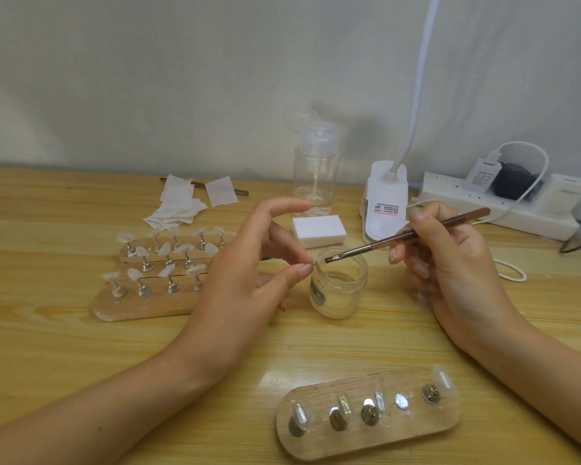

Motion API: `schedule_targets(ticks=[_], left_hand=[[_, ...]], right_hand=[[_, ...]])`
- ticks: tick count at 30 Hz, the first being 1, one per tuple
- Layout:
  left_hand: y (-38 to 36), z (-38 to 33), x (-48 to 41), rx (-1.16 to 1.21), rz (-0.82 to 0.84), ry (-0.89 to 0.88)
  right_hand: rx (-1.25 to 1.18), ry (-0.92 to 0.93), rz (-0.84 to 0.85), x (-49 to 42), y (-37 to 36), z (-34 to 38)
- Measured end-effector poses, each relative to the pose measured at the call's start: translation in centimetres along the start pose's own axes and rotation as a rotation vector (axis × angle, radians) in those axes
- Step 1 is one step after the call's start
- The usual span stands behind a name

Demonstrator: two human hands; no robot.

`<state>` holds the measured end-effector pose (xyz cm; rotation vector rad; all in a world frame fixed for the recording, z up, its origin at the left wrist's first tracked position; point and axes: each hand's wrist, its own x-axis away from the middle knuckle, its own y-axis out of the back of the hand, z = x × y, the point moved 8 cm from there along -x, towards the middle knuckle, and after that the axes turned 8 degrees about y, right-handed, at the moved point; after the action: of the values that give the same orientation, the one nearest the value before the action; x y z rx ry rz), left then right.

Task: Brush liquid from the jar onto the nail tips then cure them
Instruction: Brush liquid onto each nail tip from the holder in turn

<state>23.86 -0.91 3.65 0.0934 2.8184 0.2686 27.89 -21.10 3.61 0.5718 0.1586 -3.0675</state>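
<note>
My left hand (249, 273) pinches a small clear nail tip (319, 262) between thumb and a fingertip, just above the open glass jar (338, 287) at the table's middle. My right hand (450, 263) grips a brown-handled brush (406, 234), and its flat bristles touch the held tip over the jar's mouth. A clear wooden-look holder board (366, 417) lies near the front with several metal stands and a few tips on it. Left of my left hand stand further boards (148, 303) carrying several mounted nail tips.
A white clip lamp (384, 203) stands behind the jar, its neck rising out of view. Beside it are a clear pump bottle (316, 169), a white block (318, 230), a power strip (503, 203) with a cable, and wipes (182, 203) over a second brush.
</note>
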Motion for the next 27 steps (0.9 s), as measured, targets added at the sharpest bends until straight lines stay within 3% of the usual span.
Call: schedule_targets(ticks=[14, 27], left_hand=[[-0.01, -0.17, 0.04, -0.039, -0.001, 0.015], [-0.12, -0.12, -0.05, 0.007, 0.016, 0.033]], right_hand=[[-0.027, 0.060, 0.068, -0.05, -0.64, 0.46], [-0.007, -0.001, -0.005, -0.02, 0.07, 0.06]])
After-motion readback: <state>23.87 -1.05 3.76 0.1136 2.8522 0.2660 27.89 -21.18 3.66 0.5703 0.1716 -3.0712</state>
